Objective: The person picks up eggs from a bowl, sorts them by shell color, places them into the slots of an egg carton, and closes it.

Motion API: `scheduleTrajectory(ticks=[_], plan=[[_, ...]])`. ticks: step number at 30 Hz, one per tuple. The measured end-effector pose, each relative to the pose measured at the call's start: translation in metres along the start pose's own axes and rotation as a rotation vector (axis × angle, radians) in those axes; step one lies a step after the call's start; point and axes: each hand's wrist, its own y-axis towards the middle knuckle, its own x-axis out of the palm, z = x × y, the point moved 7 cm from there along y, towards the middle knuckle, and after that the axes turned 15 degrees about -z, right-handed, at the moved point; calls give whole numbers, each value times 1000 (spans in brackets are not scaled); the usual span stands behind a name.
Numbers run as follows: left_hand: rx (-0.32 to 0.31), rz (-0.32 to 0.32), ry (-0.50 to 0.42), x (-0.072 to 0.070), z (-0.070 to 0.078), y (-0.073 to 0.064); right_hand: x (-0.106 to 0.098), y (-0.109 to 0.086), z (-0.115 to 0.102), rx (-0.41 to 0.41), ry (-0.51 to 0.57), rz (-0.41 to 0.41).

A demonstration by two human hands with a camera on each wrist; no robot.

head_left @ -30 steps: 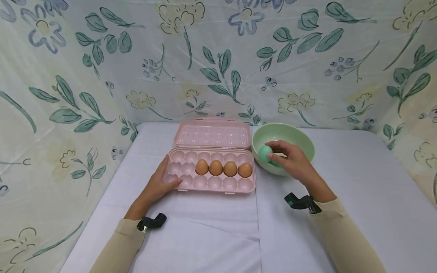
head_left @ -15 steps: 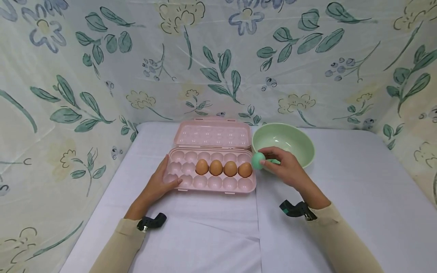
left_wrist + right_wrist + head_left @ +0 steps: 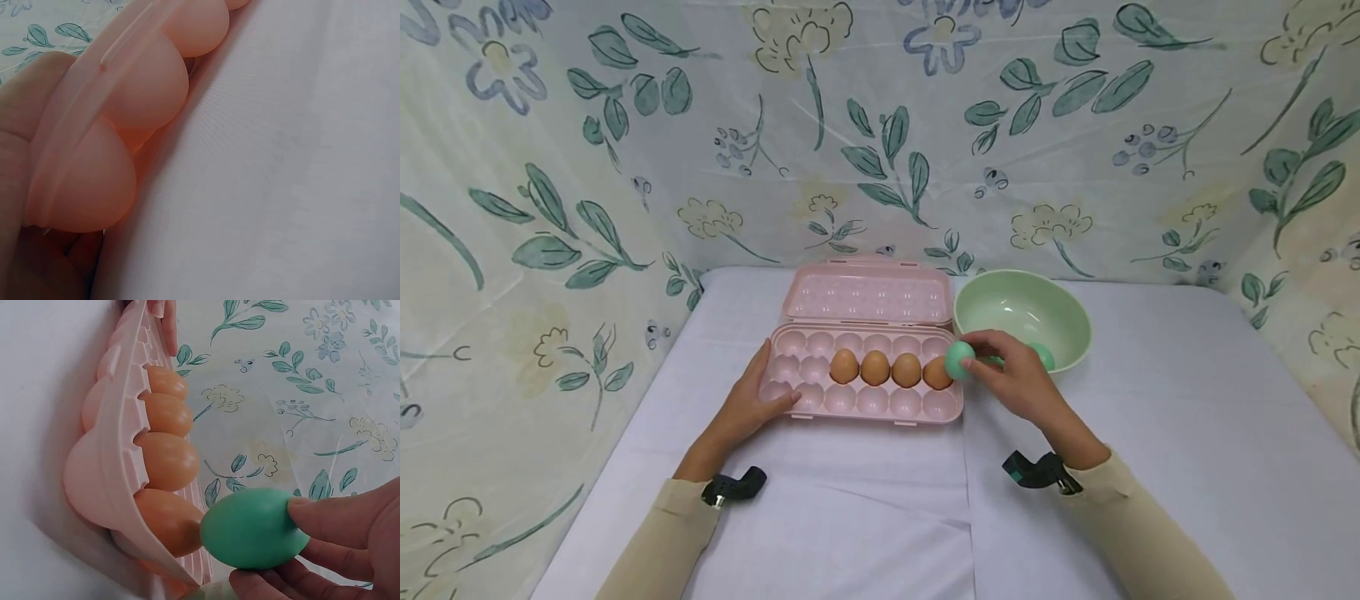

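Note:
A pink egg carton (image 3: 872,403) lies with its lid (image 3: 867,293) folded back, and several brown eggs (image 3: 875,368) sit in the right part of its middle row. My left hand (image 3: 751,400) grips the carton's left end, thumb over the front left cups; the left wrist view shows the rounded cup undersides (image 3: 147,81) beside it. Between thumb and fingers, my right hand (image 3: 1017,379) pinches a green egg (image 3: 959,360) over the carton's right edge. It overlaps the rightmost brown egg in the head view. In the right wrist view that brown egg (image 3: 169,522) appears just beside it.
Right of the carton stands a light green bowl (image 3: 1060,321), close against it. Another green egg (image 3: 1042,357) shows inside, partly behind my right hand. A white cloth (image 3: 850,517) covers the table, and a floral curtain (image 3: 880,125) hangs behind.
My right hand has carried the green egg leftward and down, from over the bowl to the carton's right edge. The left hand and carton have stayed in place.

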Motion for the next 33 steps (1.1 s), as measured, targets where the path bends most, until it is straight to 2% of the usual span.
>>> scheduleTrajectory(ticks=[7, 19, 33], plan=[[-8, 2, 11, 1, -1, 0, 7, -1, -3, -41, -49, 23], [2, 4, 27, 1, -2, 1, 14, 0, -2, -22, -31, 7], [-1, 2, 23, 1, 0, 1, 26, 3, 3, 42, 10, -64]])
